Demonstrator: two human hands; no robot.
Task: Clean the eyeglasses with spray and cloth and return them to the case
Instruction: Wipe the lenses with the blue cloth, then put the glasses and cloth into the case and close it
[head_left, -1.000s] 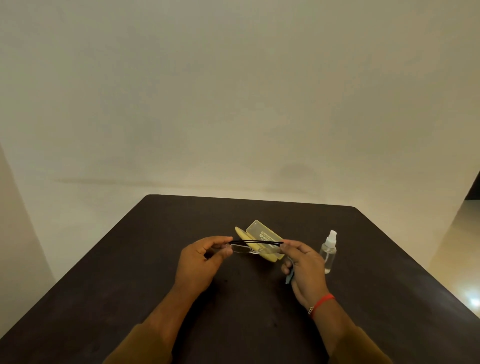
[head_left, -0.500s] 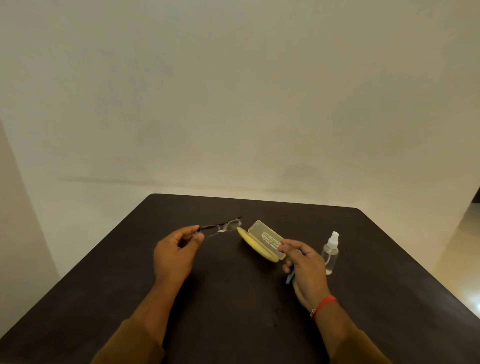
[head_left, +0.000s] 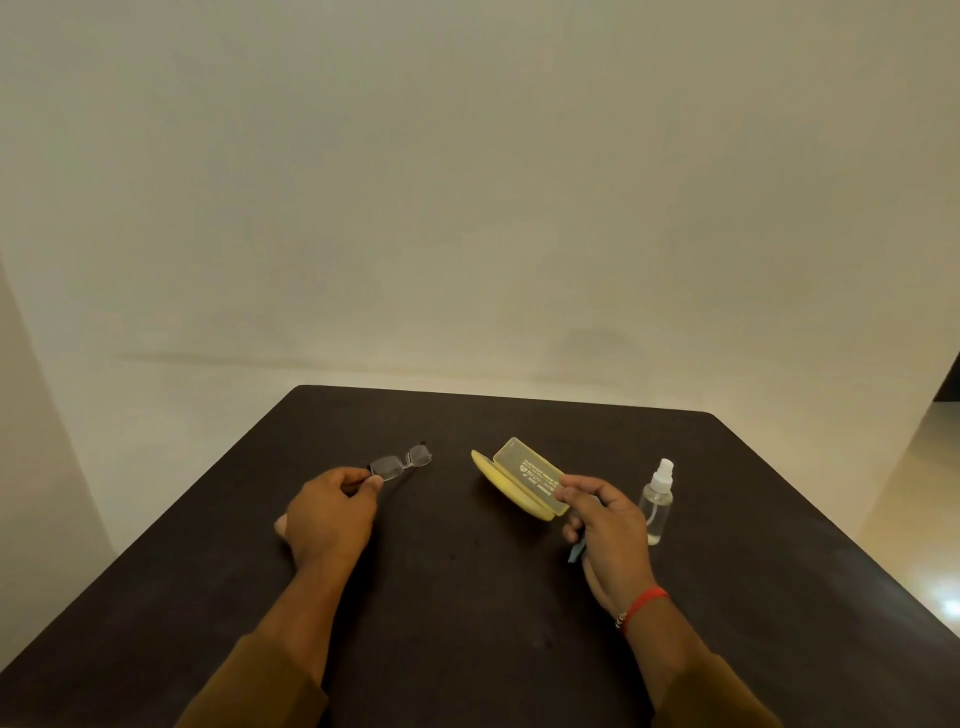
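Observation:
The eyeglasses (head_left: 401, 463), thin dark frame with clear lenses, are low over the dark table (head_left: 467, 597) at the left, pinched at their near end by my left hand (head_left: 330, 514). The yellow case (head_left: 522, 483) lies open in the middle, its lid up. My right hand (head_left: 605, 530) is just in front of the case's right end, fingers curled around a light blue cloth (head_left: 575, 552) that peeks out below the palm. A clear spray bottle (head_left: 657, 501) with a white nozzle stands upright right of that hand.
The table's far edge runs a little behind the case and its right edge slants down past the bottle. A plain pale wall rises behind. A red band circles my right wrist (head_left: 641, 605).
My left hand carried the glasses away from the case to the left and lowered them toward the table. My right hand let go of the frame and stayed by the case with the cloth.

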